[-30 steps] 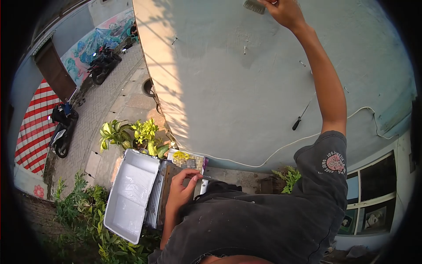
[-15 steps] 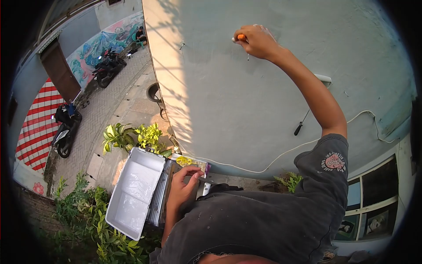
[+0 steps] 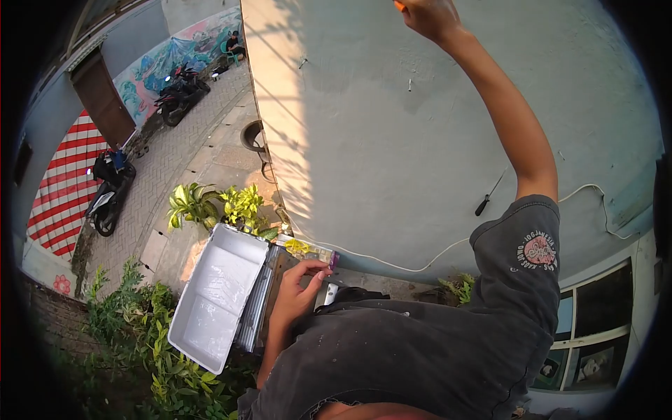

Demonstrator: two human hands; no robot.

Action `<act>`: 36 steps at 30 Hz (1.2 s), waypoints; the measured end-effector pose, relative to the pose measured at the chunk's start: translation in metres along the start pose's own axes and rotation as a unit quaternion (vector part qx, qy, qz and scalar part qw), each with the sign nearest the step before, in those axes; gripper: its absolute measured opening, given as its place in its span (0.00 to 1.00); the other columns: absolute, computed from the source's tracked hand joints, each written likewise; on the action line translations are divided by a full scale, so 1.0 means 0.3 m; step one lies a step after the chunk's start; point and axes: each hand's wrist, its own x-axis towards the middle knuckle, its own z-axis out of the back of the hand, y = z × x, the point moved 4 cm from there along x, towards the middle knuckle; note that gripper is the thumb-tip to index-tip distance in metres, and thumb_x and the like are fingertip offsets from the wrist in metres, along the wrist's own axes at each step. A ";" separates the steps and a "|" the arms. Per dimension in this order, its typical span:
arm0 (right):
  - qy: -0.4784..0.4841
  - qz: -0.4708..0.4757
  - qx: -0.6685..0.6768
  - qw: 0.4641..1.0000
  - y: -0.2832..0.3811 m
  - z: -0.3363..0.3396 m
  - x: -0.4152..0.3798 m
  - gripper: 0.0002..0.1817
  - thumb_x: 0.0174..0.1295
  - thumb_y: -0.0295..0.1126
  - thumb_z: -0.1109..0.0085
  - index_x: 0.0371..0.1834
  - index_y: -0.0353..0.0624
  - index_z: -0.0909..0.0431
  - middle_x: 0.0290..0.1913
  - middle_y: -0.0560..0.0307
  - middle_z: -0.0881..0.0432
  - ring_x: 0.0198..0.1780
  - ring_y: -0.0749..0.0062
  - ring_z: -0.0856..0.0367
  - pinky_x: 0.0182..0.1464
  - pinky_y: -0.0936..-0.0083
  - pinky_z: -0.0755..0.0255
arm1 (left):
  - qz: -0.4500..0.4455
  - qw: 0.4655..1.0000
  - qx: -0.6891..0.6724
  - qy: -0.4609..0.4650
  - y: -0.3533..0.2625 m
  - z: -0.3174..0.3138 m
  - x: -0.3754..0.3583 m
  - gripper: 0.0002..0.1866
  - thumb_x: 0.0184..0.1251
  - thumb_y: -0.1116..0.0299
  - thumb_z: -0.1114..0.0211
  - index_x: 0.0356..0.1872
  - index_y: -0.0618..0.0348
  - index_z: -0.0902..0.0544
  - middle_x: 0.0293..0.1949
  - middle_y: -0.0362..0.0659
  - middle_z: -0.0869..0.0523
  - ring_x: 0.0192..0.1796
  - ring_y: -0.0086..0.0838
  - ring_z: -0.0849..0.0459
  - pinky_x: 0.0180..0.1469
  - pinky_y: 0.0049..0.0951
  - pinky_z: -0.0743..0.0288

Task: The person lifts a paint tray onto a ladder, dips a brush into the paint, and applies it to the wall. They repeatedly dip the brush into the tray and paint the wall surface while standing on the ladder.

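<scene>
My right hand (image 3: 430,17) is raised high against the grey wall (image 3: 378,175), partly cut off by the top edge. It is closed around an orange-handled tool (image 3: 400,5), whose working end is out of view. My left hand (image 3: 297,290) is low beside my body, thumb and fingers curled together; whether anything is between them is hidden. Left of it rests a white paint tray (image 3: 222,276) with wet, pale paint inside. Ridged silver metal (image 3: 252,318) shows beneath the tray. A black-handled rod (image 3: 481,207) lies against the wall below my right forearm.
A white cable (image 3: 420,269) runs along the wall. Metal hooks or nails (image 3: 410,85) stick out of it. Yellow material (image 3: 297,246) is by my left hand. Plants (image 3: 189,206) surround the tray. Motorbikes (image 3: 110,189) and a seated person (image 3: 234,45) are in the lane; a window (image 3: 595,325) is right.
My right hand has moved up along the wall with the orange-handled tool, baring a metal hook. My forearm now covers the white roller seen earlier. My left hand stays nearly in place.
</scene>
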 end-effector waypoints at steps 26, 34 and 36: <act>0.080 0.040 0.105 0.990 0.541 -0.420 -0.189 0.06 0.54 0.21 0.38 0.30 0.46 0.20 0.32 0.56 0.19 0.36 0.62 0.14 0.34 0.68 0.21 | 0.024 1.000 0.003 0.007 0.040 0.032 -0.043 0.12 0.72 0.73 0.37 0.52 0.67 0.18 0.42 0.48 0.09 0.45 0.30 0.12 0.50 0.29 0.20; 0.124 -0.100 0.252 0.955 0.425 -0.393 0.001 0.05 0.63 0.29 0.44 0.34 0.46 0.17 0.36 0.53 0.14 0.35 0.49 0.16 0.40 0.56 0.22 | 0.022 1.000 -0.014 -0.008 0.056 0.033 -0.048 0.12 0.72 0.73 0.37 0.52 0.67 0.18 0.42 0.48 0.10 0.45 0.30 0.11 0.51 0.29 0.20; 0.105 -0.147 0.203 0.962 0.279 -0.340 0.125 0.06 0.63 0.28 0.44 0.35 0.46 0.16 0.36 0.53 0.14 0.34 0.50 0.16 0.40 0.56 0.21 | 0.019 1.000 -0.009 0.001 0.063 0.030 -0.043 0.12 0.72 0.73 0.37 0.53 0.67 0.18 0.43 0.48 0.10 0.47 0.31 0.11 0.51 0.29 0.20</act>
